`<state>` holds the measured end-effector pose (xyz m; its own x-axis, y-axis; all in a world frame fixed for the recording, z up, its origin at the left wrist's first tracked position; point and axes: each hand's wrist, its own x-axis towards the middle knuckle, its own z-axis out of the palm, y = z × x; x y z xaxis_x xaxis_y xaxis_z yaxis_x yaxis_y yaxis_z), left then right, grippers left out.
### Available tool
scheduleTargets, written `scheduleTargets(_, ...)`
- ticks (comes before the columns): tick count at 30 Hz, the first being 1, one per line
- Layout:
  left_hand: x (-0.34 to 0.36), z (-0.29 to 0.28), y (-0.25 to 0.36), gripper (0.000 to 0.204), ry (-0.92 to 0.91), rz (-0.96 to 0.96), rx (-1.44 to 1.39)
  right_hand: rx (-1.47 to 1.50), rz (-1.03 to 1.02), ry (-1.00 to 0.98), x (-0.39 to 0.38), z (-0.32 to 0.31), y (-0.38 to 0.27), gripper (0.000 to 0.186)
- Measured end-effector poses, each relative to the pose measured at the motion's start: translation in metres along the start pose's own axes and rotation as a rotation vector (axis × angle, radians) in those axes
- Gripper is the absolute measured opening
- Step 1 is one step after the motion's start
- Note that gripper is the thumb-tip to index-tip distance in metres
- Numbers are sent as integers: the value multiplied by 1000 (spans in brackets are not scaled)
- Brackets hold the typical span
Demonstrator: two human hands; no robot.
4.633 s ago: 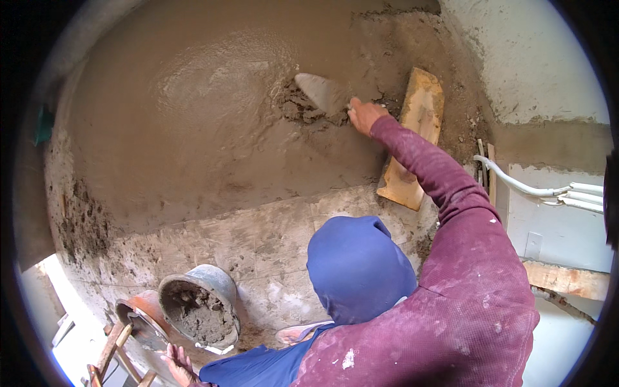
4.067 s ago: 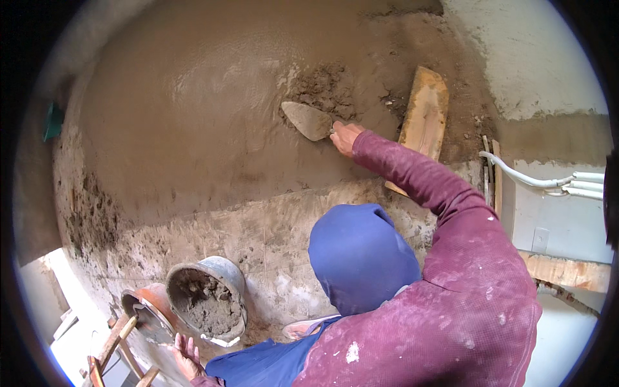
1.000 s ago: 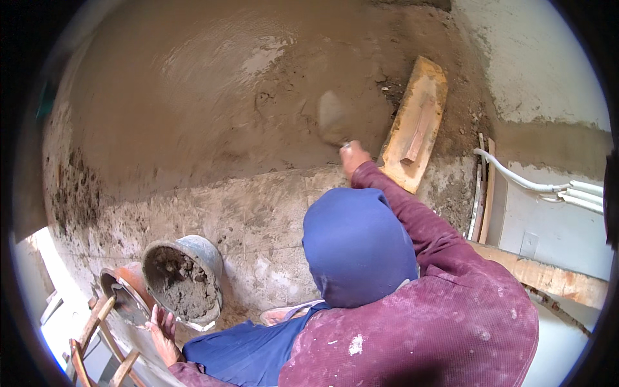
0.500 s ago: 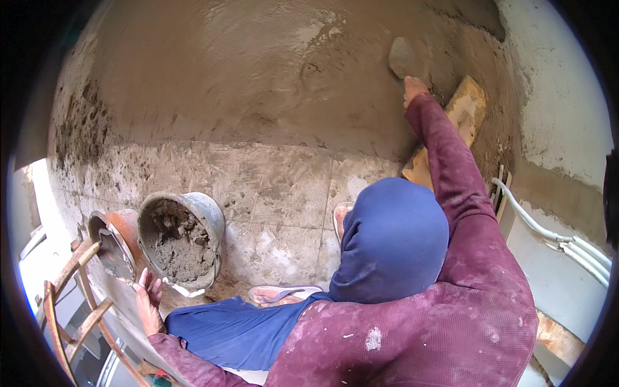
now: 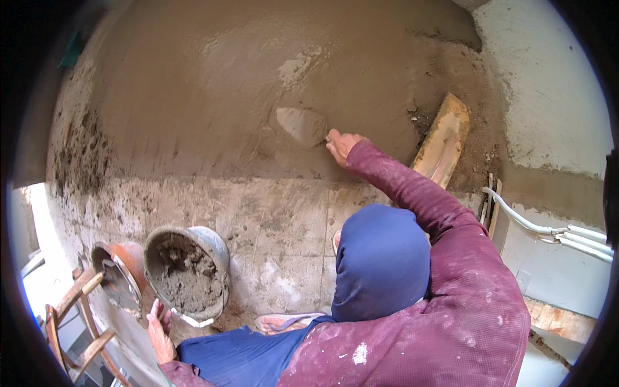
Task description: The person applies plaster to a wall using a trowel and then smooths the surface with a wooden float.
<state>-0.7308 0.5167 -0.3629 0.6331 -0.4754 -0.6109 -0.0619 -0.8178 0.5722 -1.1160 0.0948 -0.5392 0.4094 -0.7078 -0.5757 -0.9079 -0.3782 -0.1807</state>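
Observation:
Neither my left hand nor my right hand shows. In front of me a person in a maroon top point(image 5: 412, 345) and blue head covering point(image 5: 380, 264) crouches, seen from above and behind. Their right hand point(image 5: 342, 145) grips a trowel point(image 5: 300, 122), its blade flat on wet grey-brown mortar point(image 5: 180, 90). A yellowish wooden float point(image 5: 451, 122) lies right of that hand, partly under the arm. The person's left hand point(image 5: 161, 329) has loosely spread fingers beside a grey bucket of lumpy mortar point(image 5: 184, 280), with an orange bucket point(image 5: 119, 274) to its left.
A wooden frame point(image 5: 84, 322) stands at the lower left. At the right are a pale wall point(image 5: 548, 84), bent white conduits point(image 5: 529, 219) and wooden strips point(image 5: 493, 213). A stained tiled strip point(image 5: 271, 226) runs between the mortar and the crouching person.
The person's right hand and trowel have swept left since half a second ago. Lumps seen by the trowel about four seconds ago are now largely smoothed. The view has shifted slightly.

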Motion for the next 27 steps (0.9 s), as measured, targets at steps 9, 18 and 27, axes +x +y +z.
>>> scheduleTargets(9, -15, -11, -9, 66, 3, -22, -89, 185, 402, 285, 80, -46, 103, 38)
scheduleTargets(18, 43, -40, -92, 66, 22, -383, -268, 194, 34, 384, -68, 12, 136, 39)
scheduleTargets(27, 65, -2, -94, 26, -154, -283, -629, -272, -869, 128, -125, -136, -143, 28)
